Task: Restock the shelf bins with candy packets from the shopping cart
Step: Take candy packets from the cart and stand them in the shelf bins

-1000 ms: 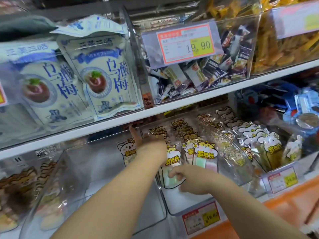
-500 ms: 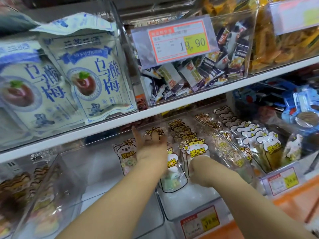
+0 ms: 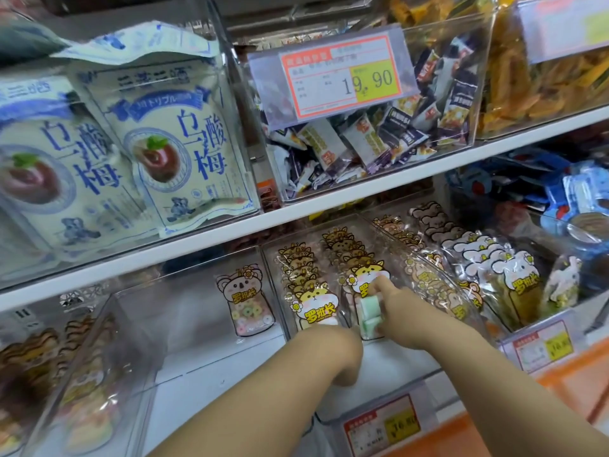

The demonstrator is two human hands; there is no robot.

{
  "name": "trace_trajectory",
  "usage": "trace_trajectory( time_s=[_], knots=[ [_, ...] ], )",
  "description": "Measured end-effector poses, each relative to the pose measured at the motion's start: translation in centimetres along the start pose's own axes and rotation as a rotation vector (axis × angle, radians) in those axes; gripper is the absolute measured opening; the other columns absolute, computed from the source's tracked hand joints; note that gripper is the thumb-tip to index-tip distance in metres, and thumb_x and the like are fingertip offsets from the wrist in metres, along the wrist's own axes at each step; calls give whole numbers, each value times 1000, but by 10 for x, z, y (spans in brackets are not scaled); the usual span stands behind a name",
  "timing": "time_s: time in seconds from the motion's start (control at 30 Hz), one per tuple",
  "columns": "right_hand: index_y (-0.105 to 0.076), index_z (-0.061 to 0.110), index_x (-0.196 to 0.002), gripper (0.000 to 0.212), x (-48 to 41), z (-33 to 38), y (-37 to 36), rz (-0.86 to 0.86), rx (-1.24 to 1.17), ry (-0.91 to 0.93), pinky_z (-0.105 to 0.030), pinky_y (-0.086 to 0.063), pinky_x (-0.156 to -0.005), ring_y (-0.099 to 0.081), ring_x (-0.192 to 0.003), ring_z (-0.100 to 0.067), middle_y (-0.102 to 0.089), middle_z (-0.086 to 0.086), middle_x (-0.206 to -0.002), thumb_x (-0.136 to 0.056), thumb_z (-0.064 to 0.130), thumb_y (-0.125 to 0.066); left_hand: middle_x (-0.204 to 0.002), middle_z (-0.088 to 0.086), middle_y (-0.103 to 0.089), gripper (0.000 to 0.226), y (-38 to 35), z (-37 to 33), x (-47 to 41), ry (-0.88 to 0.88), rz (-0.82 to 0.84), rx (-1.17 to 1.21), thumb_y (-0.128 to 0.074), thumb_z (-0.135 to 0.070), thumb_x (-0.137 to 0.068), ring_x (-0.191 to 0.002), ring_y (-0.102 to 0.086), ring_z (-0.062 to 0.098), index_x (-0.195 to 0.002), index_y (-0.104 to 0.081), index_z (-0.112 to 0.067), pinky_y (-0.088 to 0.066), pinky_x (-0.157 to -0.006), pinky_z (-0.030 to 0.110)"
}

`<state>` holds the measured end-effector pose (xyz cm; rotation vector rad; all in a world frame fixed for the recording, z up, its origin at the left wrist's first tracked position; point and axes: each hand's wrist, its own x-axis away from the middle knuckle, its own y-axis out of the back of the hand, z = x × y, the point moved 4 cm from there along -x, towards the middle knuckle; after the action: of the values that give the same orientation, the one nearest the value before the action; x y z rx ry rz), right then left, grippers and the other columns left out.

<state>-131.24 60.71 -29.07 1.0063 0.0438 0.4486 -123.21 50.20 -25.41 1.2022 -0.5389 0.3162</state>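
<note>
A clear middle bin (image 3: 400, 362) on the lower shelf holds two rows of upright hamster-print candy packets (image 3: 311, 303). My right hand (image 3: 393, 313) grips the front packet of the right row (image 3: 365, 282), thumb up on its face and fingers round its green and white candies. My left hand (image 3: 341, 354) is bent down at the wrist in front of the left row, its fingers hidden behind the wrist. One koala-print packet (image 3: 245, 301) stands alone in the clear bin on the left. The shopping cart is out of view.
A bin of white bear-print packets (image 3: 514, 280) stands to the right. The upper shelf (image 3: 329, 206) holds large plum bags (image 3: 178, 150) and a bin of small wrapped sweets (image 3: 369, 140) with a 19.90 price tag. Price tags hang on the lower bin fronts.
My left hand has pulled back from the packet tops at the rear to the front of the bin. My right hand has moved up onto the front right packet.
</note>
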Motion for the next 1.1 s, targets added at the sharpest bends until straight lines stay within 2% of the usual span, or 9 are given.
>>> trace_trajectory(
  time_s=[0.13, 0.23, 0.33, 0.43, 0.57, 0.7, 0.9, 1.0, 1.1],
  knots=[
    [-10, 53, -144, 87, 9, -2, 1, 29, -41, 15, -39, -52, -85, -60, -90, -28, -38, -14, -128, -88, 4, -55, -146, 22, -45, 88, -5, -2, -2, 68, 56, 34, -51, -11, -96, -123, -52, 41, -158, 11, -17, -47, -96, 51],
    [6, 52, -152, 98, 17, 1, -2, 95, 3, 15, -37, -49, -88, -59, -94, -28, -26, -17, -144, -91, 3, -53, -152, 18, -41, 95, -8, 0, -6, 93, 120, 43, -54, -22, -97, -130, -47, 43, -155, 21, -20, -40, -106, 58],
    [9, 48, -154, 98, 18, 5, 3, 93, 50, 34, -33, -48, -82, -58, -106, -31, -31, -20, -149, -92, 5, -54, -156, 13, -38, 96, -7, 3, -5, 63, 106, 76, -56, -37, -97, -132, -47, 40, -156, 18, -22, -44, -106, 50],
    [-3, 37, -158, 88, 20, 10, 11, 58, 50, 65, -33, -51, -82, -60, -103, -27, -55, -14, -135, -92, 5, -53, -150, 13, -45, 82, -3, 4, -1, 22, -5, 125, -55, -36, -98, -128, -51, 36, -160, -2, -21, -47, -102, 45],
    [-22, 30, -156, 74, 37, 13, 20, -2, 110, 60, -33, -49, -87, -60, -109, -28, -60, -11, -132, -93, 9, -54, -139, 12, -52, 57, 4, 1, 10, -2, -154, 158, -56, -30, -96, -122, -54, 34, -148, -36, -18, -50, -97, 46],
    [-38, 25, -144, 57, 70, 18, 27, -164, 120, 56, -41, -53, -89, -61, -109, -31, -62, -11, -124, -92, 18, -58, -133, 11, -56, 45, 11, -2, 35, -12, -266, 170, -53, -25, -97, -119, -55, 33, -140, -44, -18, -47, -87, 40],
    [-54, 33, -134, 43, 146, 37, 25, -428, -46, 149, -37, -50, -92, -59, -114, -19, -64, 6, -122, -93, 23, -58, -130, -6, -60, 36, 16, -14, 107, -7, -605, 391, -50, -31, -98, -115, -60, 21, -133, -50, -36, -52, -91, 39],
    [-61, 32, -125, 35, 184, 48, 35, -471, -108, 162, -36, -51, -86, -63, -102, -18, -66, 9, -106, -91, 22, -60, -118, -15, -64, 35, 11, -30, 149, -37, -760, 590, -51, -31, -98, -104, -63, 12, -131, -54, -41, -53, -88, 36],
    [-66, 25, -118, 30, 226, 60, 57, -516, -145, 192, -39, -54, -82, -64, -89, -17, -66, 8, -93, -89, 18, -62, -106, -20, -64, 31, 12, -48, 184, -124, -820, 743, -51, -29, -97, -88, -64, 4, -125, -59, -40, -55, -83, 36]
  ],
)
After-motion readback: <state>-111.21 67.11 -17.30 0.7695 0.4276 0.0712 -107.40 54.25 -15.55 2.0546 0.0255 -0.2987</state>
